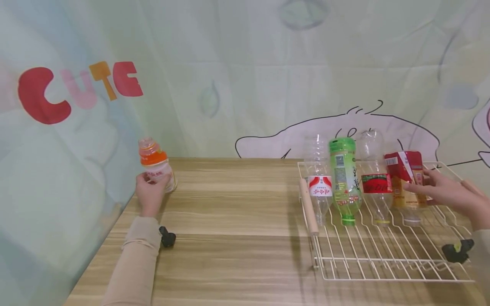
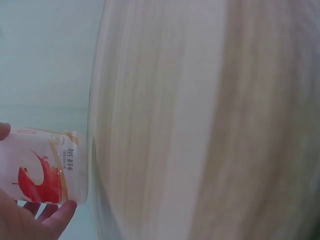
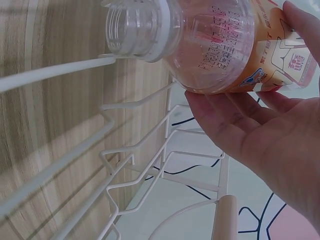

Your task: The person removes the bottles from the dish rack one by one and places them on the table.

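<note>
Table set under rack; three bottles seated in it, fourth bottle held at its right end, fifth bottle well left.

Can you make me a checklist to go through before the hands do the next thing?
1. Left hand grips the white-and-orange bottle: ok.
2. That bottle's base is flat on the table: cannot tell.
3. Right hand holds the red bottle: ok.
4. Red bottle has no cap: ok, its open mouth shows.
5. Green bottle is neck-down on the rack: ok.
6. One hand is free: not ok, both hold bottles.
</note>
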Available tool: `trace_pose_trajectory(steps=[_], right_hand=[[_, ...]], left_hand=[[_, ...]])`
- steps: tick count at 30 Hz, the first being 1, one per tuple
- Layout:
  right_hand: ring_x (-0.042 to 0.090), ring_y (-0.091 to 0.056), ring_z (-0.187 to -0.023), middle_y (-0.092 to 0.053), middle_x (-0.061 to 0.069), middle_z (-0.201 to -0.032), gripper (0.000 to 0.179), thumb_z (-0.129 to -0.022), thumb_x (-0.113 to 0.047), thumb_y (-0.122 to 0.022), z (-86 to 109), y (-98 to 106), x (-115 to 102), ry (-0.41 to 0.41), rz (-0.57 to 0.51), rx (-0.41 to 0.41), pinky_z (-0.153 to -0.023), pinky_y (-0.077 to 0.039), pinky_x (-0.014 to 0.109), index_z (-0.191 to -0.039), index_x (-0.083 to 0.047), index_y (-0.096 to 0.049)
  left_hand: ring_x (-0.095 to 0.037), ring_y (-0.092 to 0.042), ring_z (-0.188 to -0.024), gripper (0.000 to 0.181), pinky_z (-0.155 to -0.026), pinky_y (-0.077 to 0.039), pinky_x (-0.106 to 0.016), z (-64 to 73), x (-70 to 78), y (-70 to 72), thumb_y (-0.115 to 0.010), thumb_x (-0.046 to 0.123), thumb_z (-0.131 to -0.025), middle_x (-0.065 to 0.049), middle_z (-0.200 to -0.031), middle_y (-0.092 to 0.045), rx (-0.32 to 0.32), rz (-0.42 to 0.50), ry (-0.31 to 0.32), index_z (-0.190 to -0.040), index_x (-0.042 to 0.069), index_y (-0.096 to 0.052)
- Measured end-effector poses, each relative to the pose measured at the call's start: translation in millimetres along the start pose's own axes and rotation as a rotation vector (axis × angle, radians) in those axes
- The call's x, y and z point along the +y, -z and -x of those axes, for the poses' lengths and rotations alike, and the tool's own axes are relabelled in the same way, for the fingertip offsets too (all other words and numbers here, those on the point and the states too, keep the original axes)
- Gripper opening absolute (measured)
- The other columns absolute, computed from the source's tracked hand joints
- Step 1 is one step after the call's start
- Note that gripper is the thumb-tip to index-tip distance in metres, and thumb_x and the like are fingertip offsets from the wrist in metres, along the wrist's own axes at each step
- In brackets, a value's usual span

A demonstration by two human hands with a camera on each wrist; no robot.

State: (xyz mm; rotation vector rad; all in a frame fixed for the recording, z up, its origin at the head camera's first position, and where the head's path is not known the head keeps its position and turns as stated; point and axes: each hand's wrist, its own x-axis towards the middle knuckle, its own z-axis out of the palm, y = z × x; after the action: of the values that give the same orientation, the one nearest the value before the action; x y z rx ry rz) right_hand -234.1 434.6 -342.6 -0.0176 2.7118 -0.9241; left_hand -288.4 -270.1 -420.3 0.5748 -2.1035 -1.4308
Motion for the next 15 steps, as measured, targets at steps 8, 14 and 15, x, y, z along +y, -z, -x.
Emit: trace_pose_trajectory(steps=[8,14,15], right_hand=[[0.057,-0.04,-0.114,-0.024,0.044,-0.135,0.089,-0.099,-0.046,-0.045,0.8,-0.1,0.9,0.004,-0.015,-0.005,-0.082,-0.053,0.055,-0.143,0.016,0.0],[0.056,-0.039,-0.115,-0.023,0.044,-0.136,0.089,-0.1,-0.046,-0.044,0.1,-0.6,0.4,0.009,-0.026,-0.014,-0.081,-0.053,0.054,-0.145,0.014,0.003],[0.056,-0.04,-0.114,-0.023,0.043,-0.136,0.089,-0.099,-0.046,-0.044,0.0,-0.7,0.6,0.007,-0.02,-0.011,-0.081,-0.054,0.053,-0.145,0.014,0.002]], left_hand=[[-0.027,-0.05,-0.112,0.068,-0.096,-0.042,-0.038,1.8,3.3,-0.3,-0.074,0.029,-0.082,-0.017,-0.128,-0.052,-0.009,-0.003,0.008,-0.133,-0.001,-0.04],[-0.03,-0.05,-0.115,0.067,-0.099,-0.041,-0.041,1.4,3.0,-1.0,-0.074,0.025,-0.081,-0.019,-0.128,-0.052,-0.016,0.003,0.01,-0.132,-0.003,-0.04],[-0.03,-0.05,-0.115,0.068,-0.099,-0.041,-0.041,1.0,2.6,-1.1,-0.074,0.025,-0.081,-0.02,-0.128,-0.052,-0.016,0.004,0.01,-0.133,-0.003,-0.04]])
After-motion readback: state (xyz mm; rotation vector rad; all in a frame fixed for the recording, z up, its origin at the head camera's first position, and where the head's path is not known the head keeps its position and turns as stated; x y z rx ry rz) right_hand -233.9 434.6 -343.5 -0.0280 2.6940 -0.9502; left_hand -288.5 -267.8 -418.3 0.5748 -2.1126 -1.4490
